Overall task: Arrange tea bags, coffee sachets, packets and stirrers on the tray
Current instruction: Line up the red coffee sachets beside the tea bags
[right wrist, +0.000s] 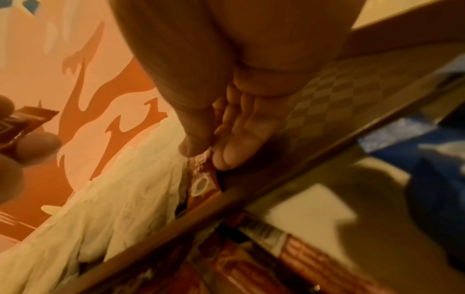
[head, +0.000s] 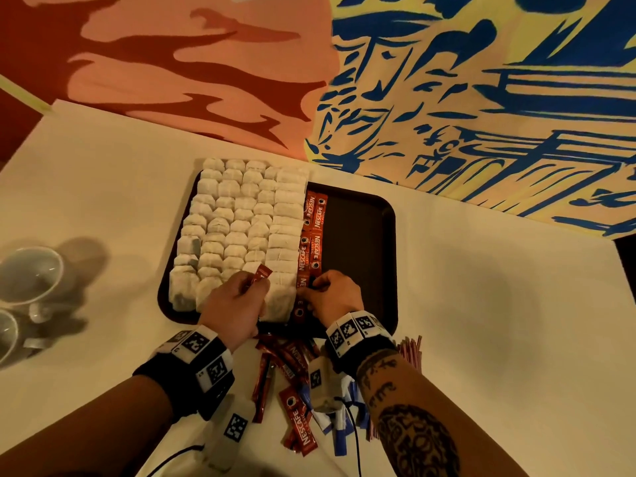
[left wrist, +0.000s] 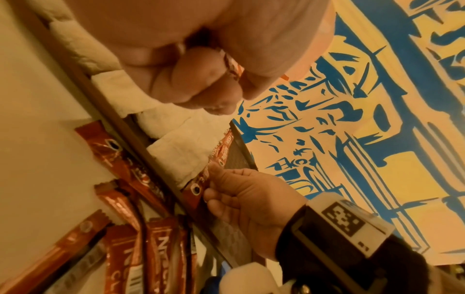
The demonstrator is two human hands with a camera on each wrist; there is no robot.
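Note:
A dark tray (head: 358, 256) holds rows of white tea bags (head: 237, 222) on its left part. Beside them lie two columns of red coffee sachets (head: 311, 235). My left hand (head: 256, 282) hovers over the near tea bags and grips a red sachet (head: 260, 274) in curled fingers (left wrist: 201, 79). My right hand (head: 315, 287) is at the near end of the sachet columns. Its thumb and fingers (right wrist: 226, 151) pinch a sachet (right wrist: 203, 187) lying on the tray by the near rim.
Loose red sachets (head: 289, 366) lie on the white table just before the tray. Blue packets (head: 340, 428) and red striped stirrers (head: 411, 352) sit under my right forearm. Two cups (head: 31, 277) stand at the far left. A painted wall rises behind.

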